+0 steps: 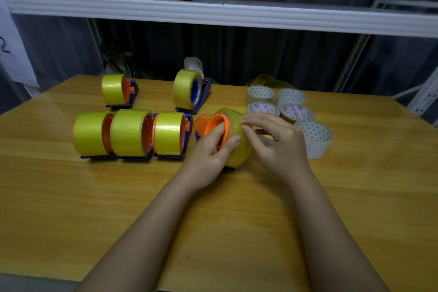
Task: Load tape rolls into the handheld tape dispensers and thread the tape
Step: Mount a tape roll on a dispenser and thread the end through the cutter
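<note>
Nearest the viewer, both forearms reach over the wooden table (71, 208) and meet at the dispenser in hand (214, 130), which serves as landmark here. The left hand (208, 152) grips it from the near left, fingers curled over the orange hub rim, thumb pressed on the yellow tape roll (237, 140) mounted there. The right hand (277, 147) comes from the right, fingertips (246, 125) pinching at the roll's upper surface, probably lifting the free end. The roll's axis runs left to right, so threading likely means drawing tape over the roll toward the dispenser's mouth; the right hand lies nearer that end. Left of the landmark stand three loaded dispensers (129, 134); right of it, white tape rolls (315, 137); beyond it, two more loaded dispensers (189, 90).
</note>
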The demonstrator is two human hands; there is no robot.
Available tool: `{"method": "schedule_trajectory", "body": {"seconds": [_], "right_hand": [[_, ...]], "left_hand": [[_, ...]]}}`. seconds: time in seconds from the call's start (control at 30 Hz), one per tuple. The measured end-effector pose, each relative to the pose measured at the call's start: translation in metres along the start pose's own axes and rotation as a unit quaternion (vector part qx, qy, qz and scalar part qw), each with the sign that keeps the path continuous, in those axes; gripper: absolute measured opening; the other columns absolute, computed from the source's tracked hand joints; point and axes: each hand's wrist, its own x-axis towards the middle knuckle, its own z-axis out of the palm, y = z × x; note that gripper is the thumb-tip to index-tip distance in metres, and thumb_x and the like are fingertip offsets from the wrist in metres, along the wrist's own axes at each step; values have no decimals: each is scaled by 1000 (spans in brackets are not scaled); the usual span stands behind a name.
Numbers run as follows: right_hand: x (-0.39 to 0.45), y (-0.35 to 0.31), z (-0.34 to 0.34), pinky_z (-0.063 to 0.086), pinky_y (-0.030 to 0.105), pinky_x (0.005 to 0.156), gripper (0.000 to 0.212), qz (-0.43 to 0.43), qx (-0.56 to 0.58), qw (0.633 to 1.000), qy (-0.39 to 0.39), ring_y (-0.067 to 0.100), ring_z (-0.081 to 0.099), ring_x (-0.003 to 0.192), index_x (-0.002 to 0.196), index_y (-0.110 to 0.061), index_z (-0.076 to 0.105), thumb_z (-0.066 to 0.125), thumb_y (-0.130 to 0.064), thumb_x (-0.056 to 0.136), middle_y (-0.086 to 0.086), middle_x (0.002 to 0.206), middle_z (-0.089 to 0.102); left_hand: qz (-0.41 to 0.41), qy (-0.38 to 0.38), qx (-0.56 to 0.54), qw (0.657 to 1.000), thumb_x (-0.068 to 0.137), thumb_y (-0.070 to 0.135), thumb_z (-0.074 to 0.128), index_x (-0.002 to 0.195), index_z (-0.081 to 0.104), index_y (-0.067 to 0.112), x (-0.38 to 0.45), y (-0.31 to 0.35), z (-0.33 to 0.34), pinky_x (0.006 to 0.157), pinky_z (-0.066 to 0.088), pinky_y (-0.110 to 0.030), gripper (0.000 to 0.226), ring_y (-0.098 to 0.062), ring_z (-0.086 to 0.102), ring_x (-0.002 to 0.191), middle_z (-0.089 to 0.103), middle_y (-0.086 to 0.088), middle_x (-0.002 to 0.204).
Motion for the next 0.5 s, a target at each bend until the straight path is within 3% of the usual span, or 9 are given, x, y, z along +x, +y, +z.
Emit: {"method": "schedule_trajectory", "body": {"seconds": [0.07,0.17,0.33,0.5], "right_hand": [[0,-1,-2,55,22,77,22,21,44,998,-30,5,63,101,103,-15,74,67,-24,84,-5,107,70],[0,0,-2,55,23,78,21,31,54,997,-34,5,64,103,103,-15,75,69,-21,83,-6,109,70],[0,2,1,55,28,78,14,14,18,1000,3,9,67,97,96,-12,76,70,-12,84,-2,100,73],[-1,1,4,55,26,75,12,5,-18,1000,24,11,68,91,95,-11,75,68,-11,85,-1,97,73]], "left_hand": [[2,10,1,1000,87,54,45,103,52,33,1,-3,-1,86,45,-52,28,-33,56,98,60,-21,107],[7,15,-4,1000,84,58,42,100,51,38,1,-5,-2,85,45,-57,27,-35,57,98,59,-21,107],[0,18,4,1000,85,57,42,111,55,28,2,-9,-1,85,45,-55,42,-27,60,97,63,-15,106],[2,6,-5,1000,92,46,45,111,58,28,4,-12,-1,83,49,-48,29,-20,62,93,65,-7,101]]}}
